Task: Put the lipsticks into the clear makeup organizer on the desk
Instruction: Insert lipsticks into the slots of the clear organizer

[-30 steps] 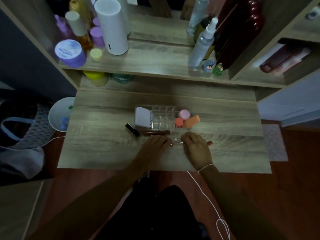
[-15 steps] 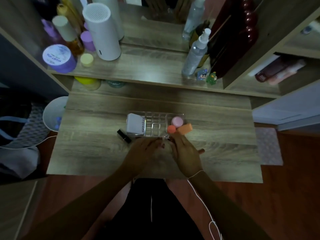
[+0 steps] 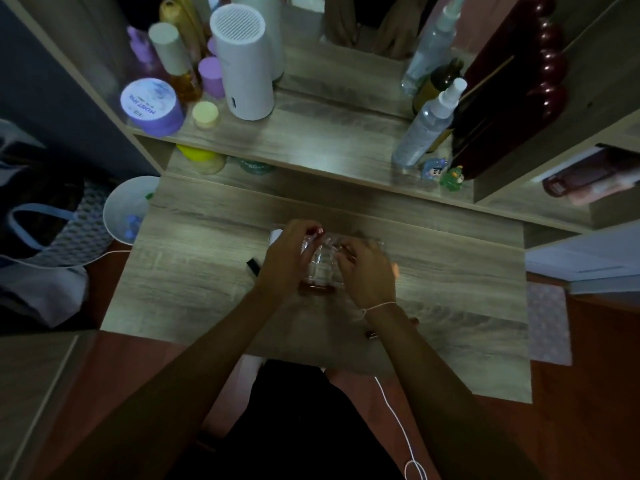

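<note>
The clear makeup organizer (image 3: 322, 268) stands mid-desk, mostly covered by my hands. My left hand (image 3: 285, 259) is over its left part, fingers pinched on a red-tipped lipstick (image 3: 317, 231) held above the compartments. My right hand (image 3: 369, 275) is over its right part, fingertips closed on a thin brownish lipstick (image 3: 346, 250). A dark red lipstick (image 3: 317, 289) lies on the desk just in front of the organizer. Left of my left hand lies a black lipstick (image 3: 253, 266). Another lipstick (image 3: 372, 335) lies partly under my right forearm.
A white item (image 3: 275, 235) and an orange sponge (image 3: 396, 270) peek out at the organizer's ends. The shelf behind holds a white cylinder (image 3: 242, 64), a purple jar (image 3: 150, 107), spray bottles (image 3: 424, 128) and small figurines (image 3: 450, 176). A white bin (image 3: 126, 206) stands left of the desk.
Both hands have moved from the desk's front area up and forward over the organizer, each carrying a lipstick. The dark red lipstick stays on the desk.
</note>
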